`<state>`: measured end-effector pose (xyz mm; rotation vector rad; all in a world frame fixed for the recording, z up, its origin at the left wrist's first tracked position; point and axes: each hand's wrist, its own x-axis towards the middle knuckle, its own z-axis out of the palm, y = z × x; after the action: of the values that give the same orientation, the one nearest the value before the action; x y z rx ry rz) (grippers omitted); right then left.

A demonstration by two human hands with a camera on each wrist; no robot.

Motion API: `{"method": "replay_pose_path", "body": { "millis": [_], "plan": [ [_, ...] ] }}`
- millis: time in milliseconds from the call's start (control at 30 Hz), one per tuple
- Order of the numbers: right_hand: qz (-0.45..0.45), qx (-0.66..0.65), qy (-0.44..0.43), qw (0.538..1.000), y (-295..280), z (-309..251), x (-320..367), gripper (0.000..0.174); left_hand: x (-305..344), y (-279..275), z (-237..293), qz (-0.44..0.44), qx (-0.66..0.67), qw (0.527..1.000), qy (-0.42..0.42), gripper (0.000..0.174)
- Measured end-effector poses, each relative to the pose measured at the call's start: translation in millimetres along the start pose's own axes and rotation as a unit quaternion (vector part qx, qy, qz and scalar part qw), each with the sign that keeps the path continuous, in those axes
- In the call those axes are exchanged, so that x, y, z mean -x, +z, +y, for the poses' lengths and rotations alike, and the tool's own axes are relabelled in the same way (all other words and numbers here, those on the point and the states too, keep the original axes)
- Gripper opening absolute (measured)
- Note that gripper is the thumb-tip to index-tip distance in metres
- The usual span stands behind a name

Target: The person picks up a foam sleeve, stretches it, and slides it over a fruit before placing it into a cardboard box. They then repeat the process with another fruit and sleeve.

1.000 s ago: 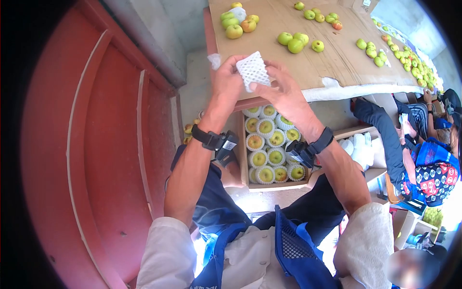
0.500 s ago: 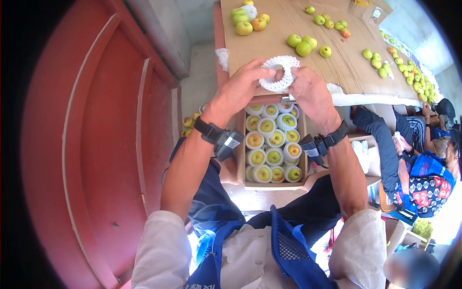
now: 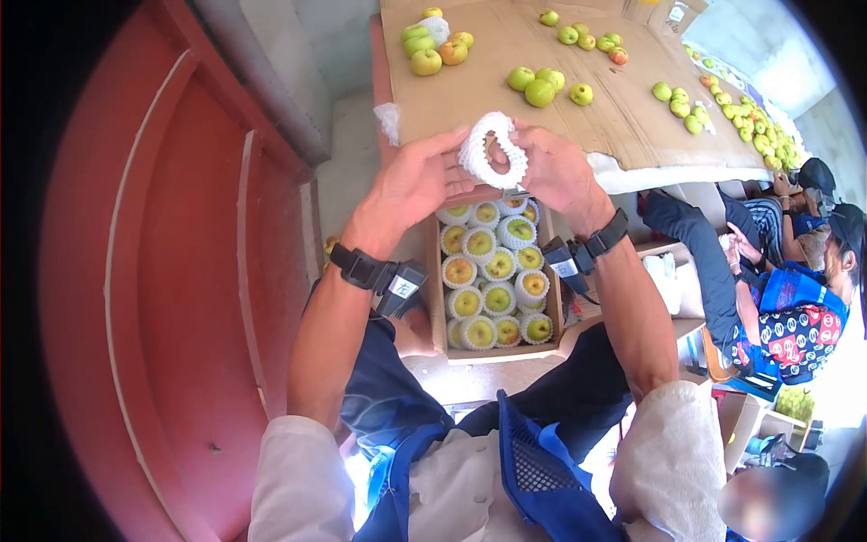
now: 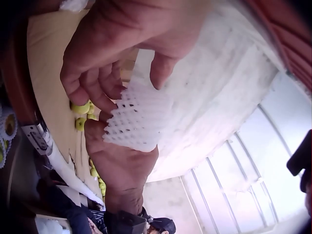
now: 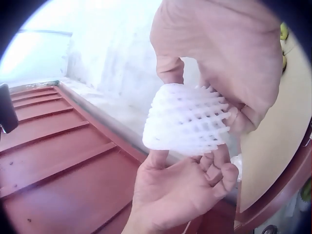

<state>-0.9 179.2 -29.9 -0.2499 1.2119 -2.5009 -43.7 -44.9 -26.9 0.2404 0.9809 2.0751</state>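
Note:
A white foam net sleeve (image 3: pixel 471 155) is held up between my two hands in front of the table edge, its mouth spread into a ring in the head view. My left hand (image 3: pixel 414 183) has its thumb and fingertips at the sleeve's opposite edges. From the other side, my right hand (image 3: pixel 557 172) grips it with thumb and fingers. In the right wrist view the sleeve (image 5: pixel 183 119) shows its diamond mesh, with the left hand (image 5: pixel 180 190) below it. No apple is seen inside. Beneath my hands, a cardboard box (image 3: pixel 492 354) holds rows of sleeved apples (image 3: pixel 481 332).
Loose green and reddish apples (image 3: pixel 539 92) lie in clusters on the cardboard-covered table (image 3: pixel 506 41). A red door (image 3: pixel 181 271) stands at my left. To the right, a box of white sleeves (image 3: pixel 666 285) sits beside another seated person (image 3: pixel 759 271).
The sleeve went from a flattened piece to an opened ring, then turned in my hands. Both hands shifted slightly left in the latest half second.

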Motion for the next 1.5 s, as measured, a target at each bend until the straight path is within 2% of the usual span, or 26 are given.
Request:
{"method": "replay_pose_path", "body": {
  "millis": [100,233,300,333,400,433,467,500,533,600,633,700,833,900,933,1033,1100,1133,1200,1233,1300,1400,1500],
  "plan": [
    [-0.003,0.027,-0.006,1.0,-6,2,-6,0.031,1,2,-2,0.001,-0.004,1.0,-0.007,0.043],
    [-0.027,0.055,-0.019,0.998,-11,3,-9,0.03,9,18,-2,0.011,-0.006,1.0,0.028,0.042],
    [0.074,0.042,-0.02,0.996,-17,10,-15,0.029,5,15,-2,0.016,-0.009,0.999,0.05,0.042],
    [0.075,0.042,-0.02,0.996,-27,11,-19,0.029,1,7,-1,0.033,0.015,0.997,0.068,0.042],
    [0.148,0.103,-0.005,0.984,-53,8,-30,0.034,-2,4,1,0.051,0.04,0.994,0.085,0.042],
    [0.148,0.104,-0.005,0.983,-63,7,-31,0.034,-1,5,3,0.069,0.052,0.99,0.11,0.041],
    [0.24,0.214,-0.024,0.947,-68,3,-32,0.041,0,7,5,0.087,0.066,0.985,0.137,0.041],
    [0.326,0.32,-0.042,0.889,-79,0,-33,0.049,0,8,6,0.086,0.068,0.984,0.139,0.041],
    [0.325,0.322,-0.042,0.888,-93,-1,-38,0.049,1,7,7,0.086,0.069,0.983,0.147,0.04],
    [0.434,0.432,-0.14,0.778,-139,2,-57,0.064,2,5,9,0.09,0.07,0.981,0.157,0.04],
    [0.431,0.433,-0.139,0.779,-151,-2,-66,0.064,1,5,9,0.086,0.071,0.981,0.156,0.04],
    [0.487,0.511,-0.136,0.695,-163,-9,-80,0.071,2,7,10,0.084,0.073,0.981,0.157,0.04],
    [0.471,0.518,-0.076,0.71,-165,-26,-90,0.074,1,10,12,0.082,0.077,0.98,0.162,0.04],
    [0.465,0.57,-0.018,0.677,-165,-32,-94,0.072,1,9,13,0.084,0.08,0.98,0.163,0.04],
    [0.464,0.57,-0.017,0.678,-165,-32,-95,0.072,2,9,13,0.084,0.08,0.979,0.165,0.04],
    [0.462,0.567,-0.038,0.682,-163,-26,-94,0.071,2,6,16,0.084,0.084,0.977,0.174,0.04],
    [0.431,0.56,-0.144,0.693,-162,-16,-89,0.07,2,4,18,0.085,0.088,0.976,0.18,0.039],
    [0.429,0.561,-0.143,0.693,-162,-14,-86,0.07,2,3,20,0.087,0.091,0.974,0.189,0.039],
    [0.357,0.587,-0.138,0.713,-149,-13,-75,0.068,5,2,22,0.091,0.097,0.971,0.198,0.039],
    [0.354,0.589,-0.135,0.714,-142,-12,-69,0.068,6,3,23,0.1,0.095,0.969,0.203,0.039],
    [0.265,0.563,-0.118,0.774,-130,-10,-57,0.065,7,1,23,0.111,0.095,0.967,0.209,0.039],
    [0.216,0.564,-0.083,0.793,-109,-4,-41,0.066,5,-4,22,0.117,0.092,0.967,0.207,0.038],
    [0.178,0.583,-0.049,0.791,-95,4,-30,0.066,3,-8,21,0.112,0.095,0.967,0.209,0.038]
  ]
}}
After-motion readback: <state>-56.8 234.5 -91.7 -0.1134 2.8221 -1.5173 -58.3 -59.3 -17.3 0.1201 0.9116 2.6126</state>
